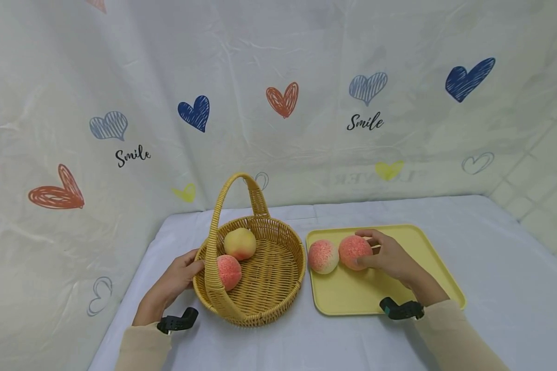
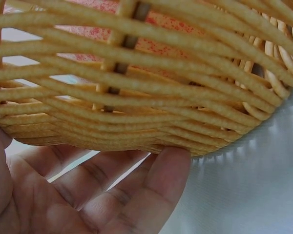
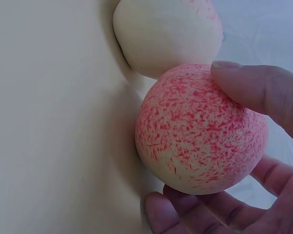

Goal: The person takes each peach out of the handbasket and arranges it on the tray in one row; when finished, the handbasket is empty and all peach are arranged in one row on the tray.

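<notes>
My left hand (image 1: 180,275) grips the left side of a wicker basket (image 1: 278,309); in the left wrist view its fingers (image 2: 168,173) reach beneath the woven wall. Inside the basket lie a yellowish peach (image 1: 240,242) and a pink peach (image 1: 229,272), the pink one partly behind the arched handle (image 1: 217,216). On the yellow tray (image 1: 353,304) my right hand (image 1: 390,257) holds a pink-speckled peach (image 3: 200,131), thumb on one side and fingers curled round the other. Right beside that peach sits a paler pink-and-cream peach (image 1: 323,256), also on the tray.
A white cloth (image 1: 278,350) covers the table, with the basket standing just left of the tray. Behind the table's far edge hangs a pale curtain (image 1: 241,154) printed with hearts and the word Smile. Dark wrist cameras (image 1: 177,320) are strapped over both sleeves' ends.
</notes>
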Motion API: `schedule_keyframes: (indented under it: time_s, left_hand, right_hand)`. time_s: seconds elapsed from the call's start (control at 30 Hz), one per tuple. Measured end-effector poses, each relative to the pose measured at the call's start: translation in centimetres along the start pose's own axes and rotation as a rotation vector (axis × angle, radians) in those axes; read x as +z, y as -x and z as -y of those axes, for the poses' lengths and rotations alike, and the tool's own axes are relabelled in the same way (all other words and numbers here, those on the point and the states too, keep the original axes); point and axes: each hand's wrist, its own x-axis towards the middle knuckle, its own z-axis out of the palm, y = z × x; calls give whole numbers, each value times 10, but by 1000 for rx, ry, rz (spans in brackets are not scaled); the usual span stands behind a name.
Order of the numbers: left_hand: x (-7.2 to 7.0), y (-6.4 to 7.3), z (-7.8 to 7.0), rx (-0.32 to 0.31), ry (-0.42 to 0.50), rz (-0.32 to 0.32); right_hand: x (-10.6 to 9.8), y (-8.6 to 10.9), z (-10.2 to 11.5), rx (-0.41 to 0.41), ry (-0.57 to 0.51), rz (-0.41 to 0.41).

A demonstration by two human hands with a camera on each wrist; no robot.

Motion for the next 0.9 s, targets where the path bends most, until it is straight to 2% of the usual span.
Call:
schedule_keyframes:
  time_s: [0.4, 0.9]
  left_hand:
    - [0, -1, 0, -10, -1, -9]
    - [0, 0, 0, 7, 5, 9]
  right_hand:
    - [0, 0, -3, -73, -66, 90]
    - [2, -2, -6, -35, -81, 38]
